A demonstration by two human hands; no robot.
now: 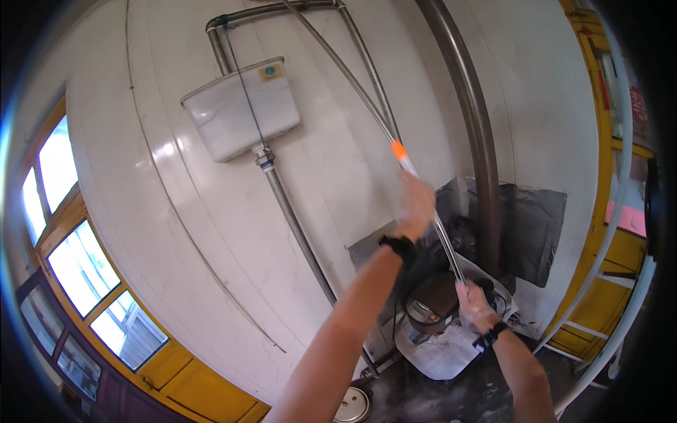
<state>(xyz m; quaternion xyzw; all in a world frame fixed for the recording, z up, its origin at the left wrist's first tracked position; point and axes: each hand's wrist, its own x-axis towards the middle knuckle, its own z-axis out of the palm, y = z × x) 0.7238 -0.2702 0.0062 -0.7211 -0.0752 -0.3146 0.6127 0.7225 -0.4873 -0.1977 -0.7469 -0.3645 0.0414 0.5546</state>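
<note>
A long silvery pole (447,243) with an orange collar (400,150) slants from lower right up to the top edge, where its far end is out of view. Above the collar its section looks thinner. My left hand (417,201), slightly blurred, is closed round the pole just below the collar. Lower down, my right hand (475,303) grips the pole near its bottom end. Under the right hand sits a dark round electric cooker (429,310) with a control panel, on a whitish sheet (441,352).
A white water tank (243,113) hangs on the pale wall, with metal pipes (300,229) above and below it. A thick dark pipe (476,106) runs down behind the cooker. White ladder-like rails (599,264) stand at right. A yellow-framed door (84,268) is at left.
</note>
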